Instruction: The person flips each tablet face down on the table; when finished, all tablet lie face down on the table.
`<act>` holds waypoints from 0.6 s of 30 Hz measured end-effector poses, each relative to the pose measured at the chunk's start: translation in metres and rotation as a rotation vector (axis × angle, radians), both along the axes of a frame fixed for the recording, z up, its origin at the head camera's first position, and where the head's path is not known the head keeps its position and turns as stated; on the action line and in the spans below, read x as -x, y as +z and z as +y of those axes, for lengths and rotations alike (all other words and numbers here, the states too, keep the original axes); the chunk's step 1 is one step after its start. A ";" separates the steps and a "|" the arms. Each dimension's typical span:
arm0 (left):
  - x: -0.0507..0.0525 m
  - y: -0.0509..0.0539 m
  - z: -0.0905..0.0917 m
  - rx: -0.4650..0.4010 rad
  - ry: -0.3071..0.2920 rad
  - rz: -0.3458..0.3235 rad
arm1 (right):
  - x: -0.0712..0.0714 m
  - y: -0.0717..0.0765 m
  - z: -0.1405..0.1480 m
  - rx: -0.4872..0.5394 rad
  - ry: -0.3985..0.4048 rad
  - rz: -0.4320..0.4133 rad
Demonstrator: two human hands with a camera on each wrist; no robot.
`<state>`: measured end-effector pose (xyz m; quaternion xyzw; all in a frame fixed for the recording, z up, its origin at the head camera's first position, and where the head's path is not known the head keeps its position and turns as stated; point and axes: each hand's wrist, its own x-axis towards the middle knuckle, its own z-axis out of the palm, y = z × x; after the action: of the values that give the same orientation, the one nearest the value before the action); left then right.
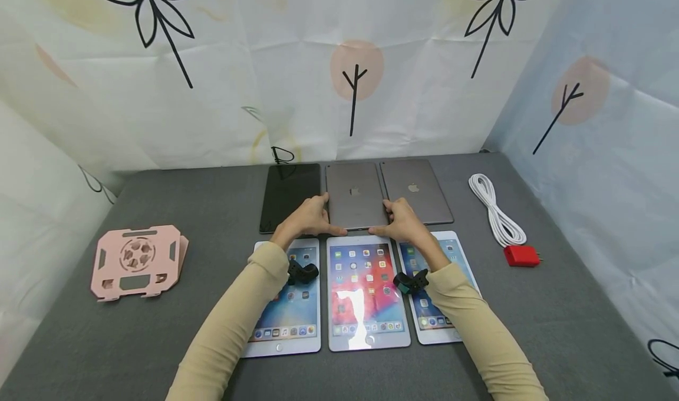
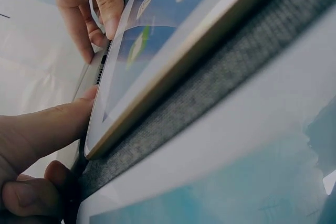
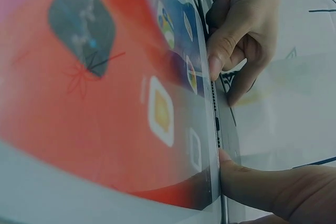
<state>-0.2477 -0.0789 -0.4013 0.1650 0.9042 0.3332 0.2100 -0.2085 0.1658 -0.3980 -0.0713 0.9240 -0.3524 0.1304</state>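
In the head view a grey tablet lies back side up in the middle of the rear row. My left hand holds its left edge with the fingers, thumb at the near edge. My right hand does the same at the right edge, its thumb also on the near edge. Both thumbs touch the edge with the port and speaker holes in the wrist views. A black-screened tablet lies left of it, another grey tablet right of it. Just nearer is a white tablet with a lit screen.
Two more white tablets with lit screens flank the middle one, partly under my forearms. A pink stand lies at the left. At the right are a coiled white cable and a red charger. Fabric walls surround the grey table.
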 end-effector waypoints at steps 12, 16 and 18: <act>-0.003 -0.001 -0.003 -0.022 -0.002 0.044 | -0.006 0.000 -0.008 0.015 -0.046 0.082; -0.010 0.005 -0.009 -0.013 -0.038 0.116 | -0.009 0.006 -0.017 0.025 -0.043 0.108; -0.013 0.009 -0.013 -0.015 -0.060 0.150 | -0.010 0.009 -0.022 0.036 -0.036 0.113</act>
<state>-0.2350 -0.0918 -0.3927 0.2182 0.9095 0.3201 0.1504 -0.1987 0.1437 -0.3892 -0.0769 0.9245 -0.3666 0.0702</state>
